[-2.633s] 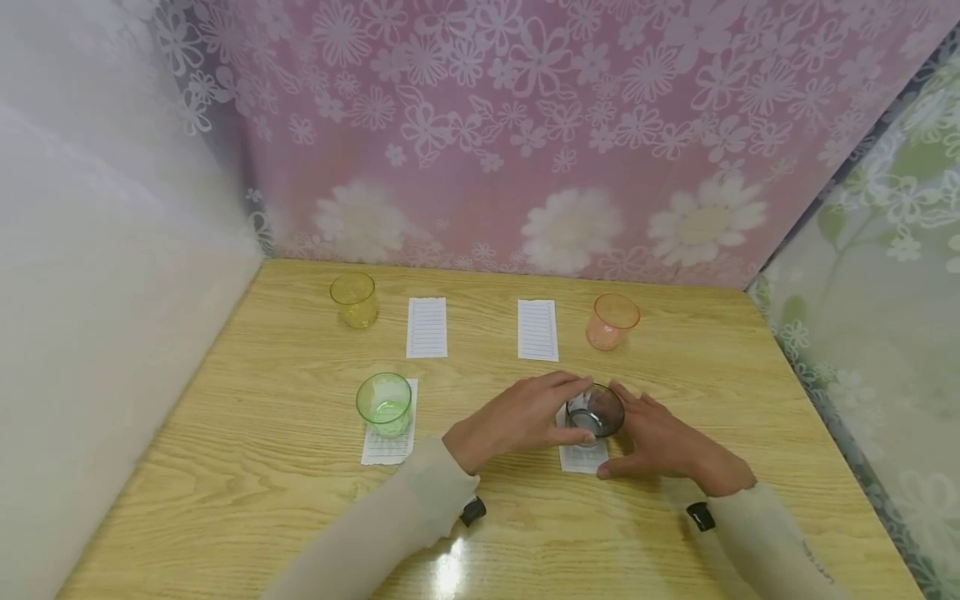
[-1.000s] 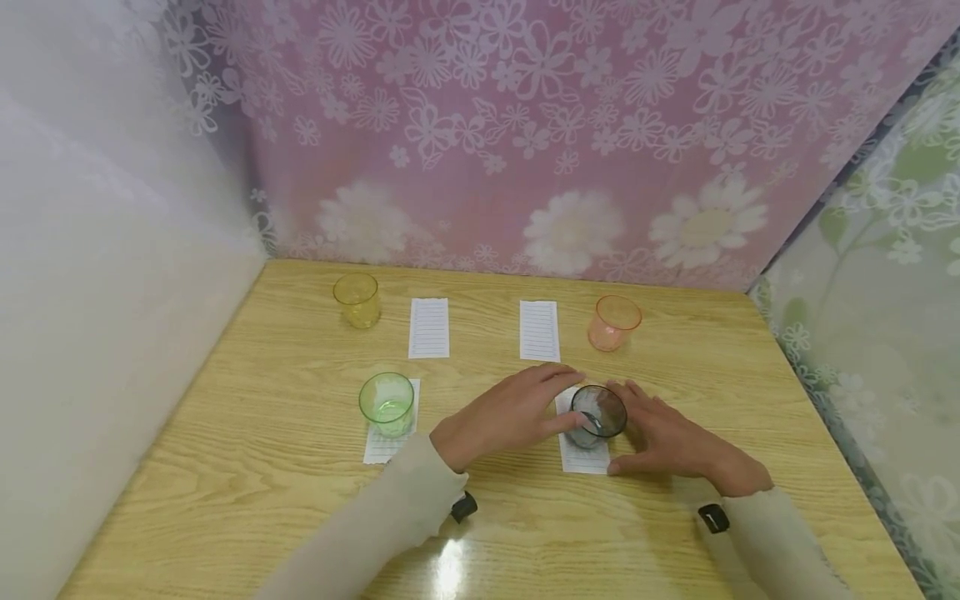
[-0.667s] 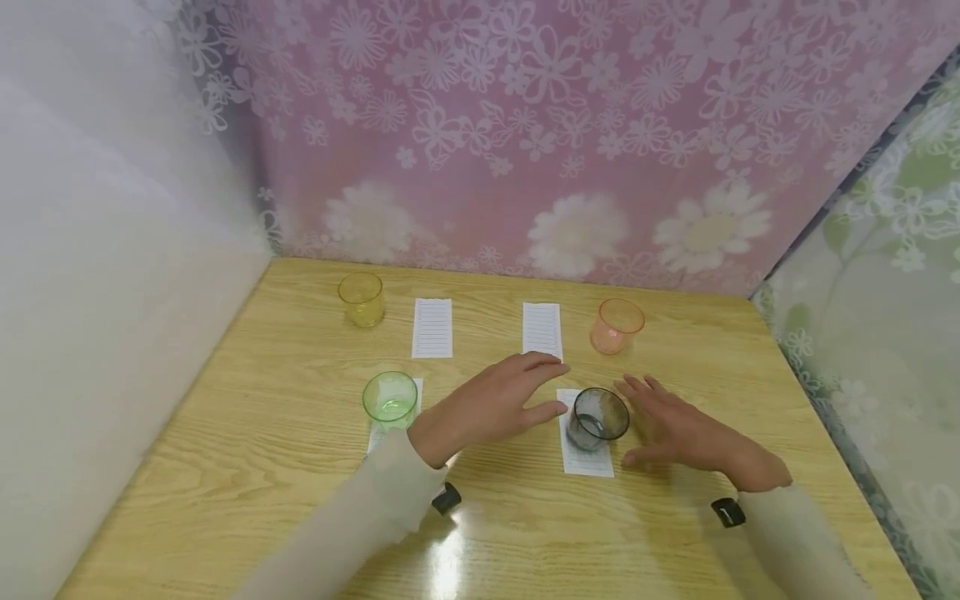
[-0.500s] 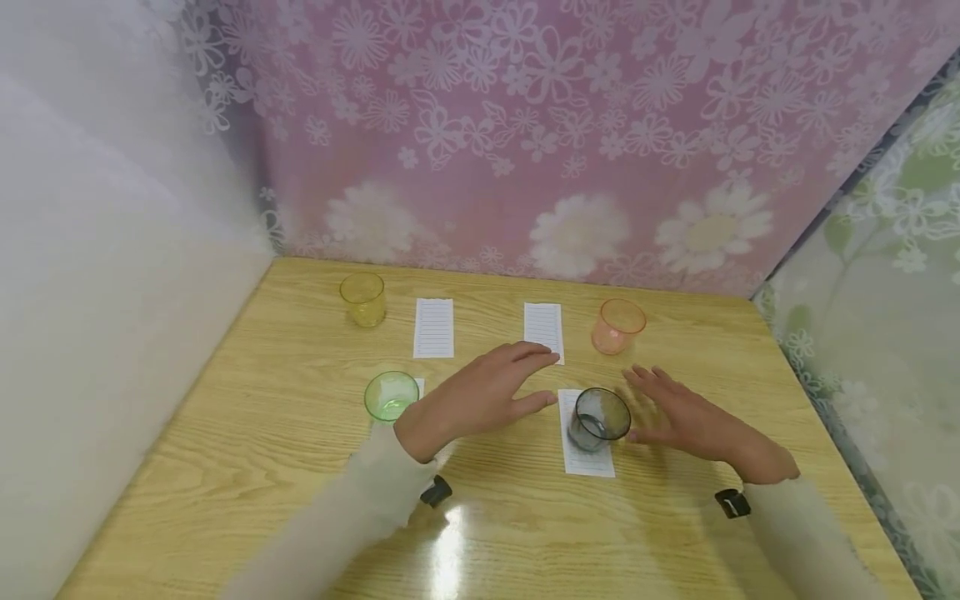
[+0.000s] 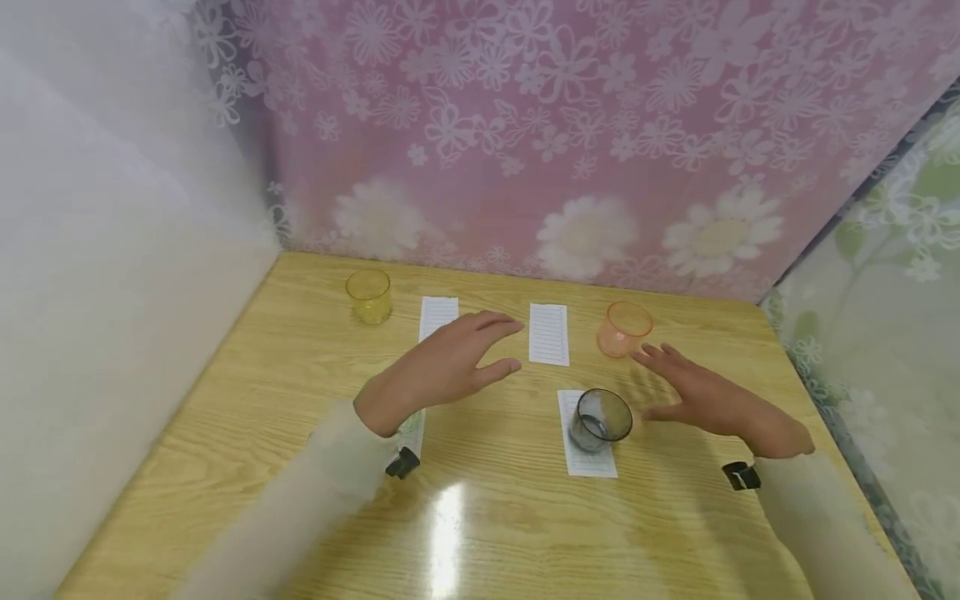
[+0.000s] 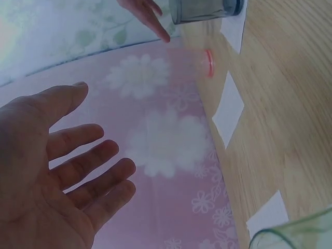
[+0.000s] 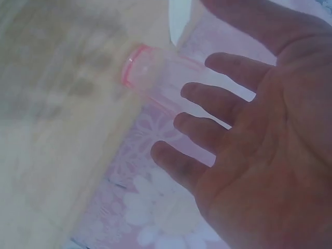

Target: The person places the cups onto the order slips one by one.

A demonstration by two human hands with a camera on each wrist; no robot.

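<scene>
A smoky grey glass cup (image 5: pixel 592 437) stands upright on a lined paper slip (image 5: pixel 597 467), apart from both hands. My left hand (image 5: pixel 442 362) hovers over the left middle of the table, fingers relaxed, palm facing right, holding nothing. Behind its wrist, the green cup is almost wholly hidden in the head view; its rim (image 6: pixel 280 233) shows in the left wrist view. With fingers spread, my right hand (image 5: pixel 705 396) hovers right of the grey cup. Its fingertips come close to the orange cup (image 5: pixel 619 340) in the head view, and nothing is in its palm (image 7: pixel 270 150).
A yellow cup (image 5: pixel 372 308) stands at the back left. Two lined slips lie along the back, a left slip (image 5: pixel 438 310) and a right slip (image 5: pixel 549 335). Another slip (image 5: pixel 415 433) shows beside the left wrist. Flowered cloth (image 5: pixel 465 167) hangs behind the wooden table (image 5: pixel 510 517).
Both hands have let go of the grey cup, which stays on its slip. The left hand has moved left and back, over the green cup; the right hand has drawn right and back.
</scene>
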